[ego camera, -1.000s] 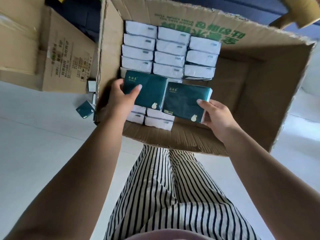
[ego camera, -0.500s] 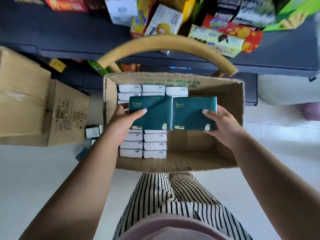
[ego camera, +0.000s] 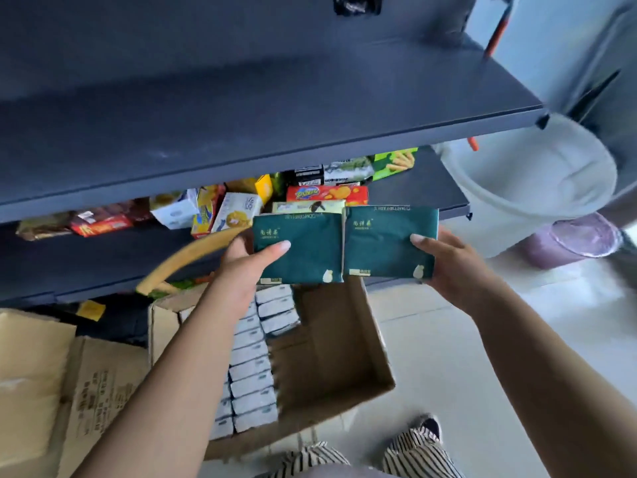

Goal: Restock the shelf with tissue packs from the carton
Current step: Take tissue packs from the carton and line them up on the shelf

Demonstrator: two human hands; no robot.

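The shelf [ego camera: 262, 108] now fills the view – a second ago it was the carton [ego camera: 331, 343]. Both green tissue packs have come up out of it, side by side: left hand [ego camera: 241, 262] grips one [ego camera: 303, 250], right hand [ego camera: 455, 267] the other [ego camera: 386, 243] – ready for shelving.

A pale tiled floor [ego camera: 465, 357] spreads beneath dark grey metal shelving [ego camera: 241, 108]; a white plastic bucket [ego camera: 537, 188] stands near a light blue wall [ego camera: 537, 46].
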